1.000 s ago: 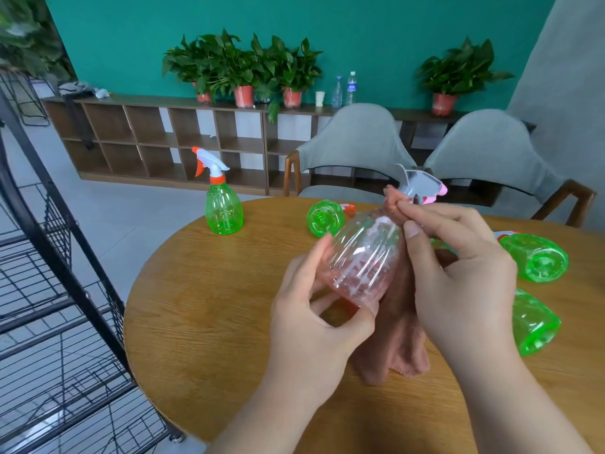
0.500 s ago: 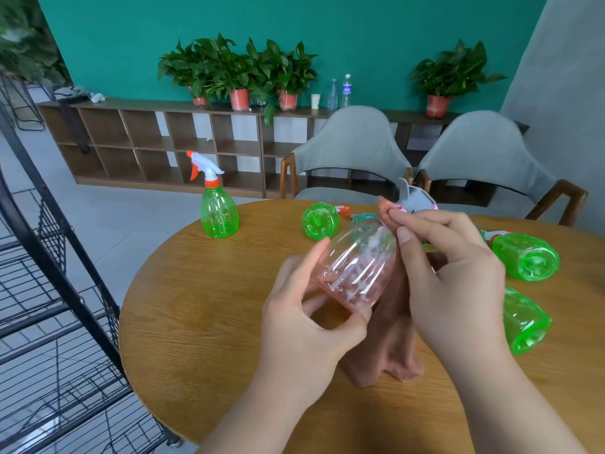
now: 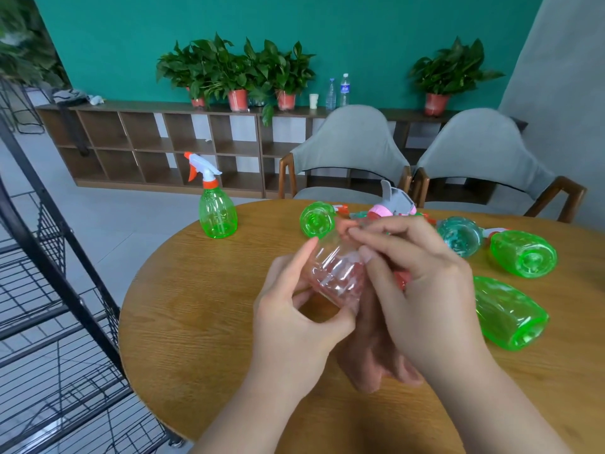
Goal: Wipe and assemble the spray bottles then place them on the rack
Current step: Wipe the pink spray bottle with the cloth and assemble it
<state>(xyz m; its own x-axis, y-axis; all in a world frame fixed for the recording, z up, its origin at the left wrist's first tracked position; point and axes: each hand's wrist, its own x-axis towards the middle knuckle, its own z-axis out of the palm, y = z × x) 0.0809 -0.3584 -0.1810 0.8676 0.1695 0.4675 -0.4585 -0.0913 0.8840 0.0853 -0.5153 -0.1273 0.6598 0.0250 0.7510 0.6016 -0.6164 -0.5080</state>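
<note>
Both left hand [image 3: 294,326] and right hand [image 3: 429,290] grip bottle [image 3: 334,273]

Round wooden table [image 3: 196,322], two grey chairs [image 3: 350,139] at its far edge. Behind, a wooden shelf unit [image 3: 147,142] against a teal wall [image 3: 360,34] carries potted plants [image 3: 235,70], two water bottles [image 3: 343,90], a white cup [image 3: 313,100].

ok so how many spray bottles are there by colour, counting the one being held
green bottles: 4
teal bottle: 1
pink bottle: 1
total: 6
</note>
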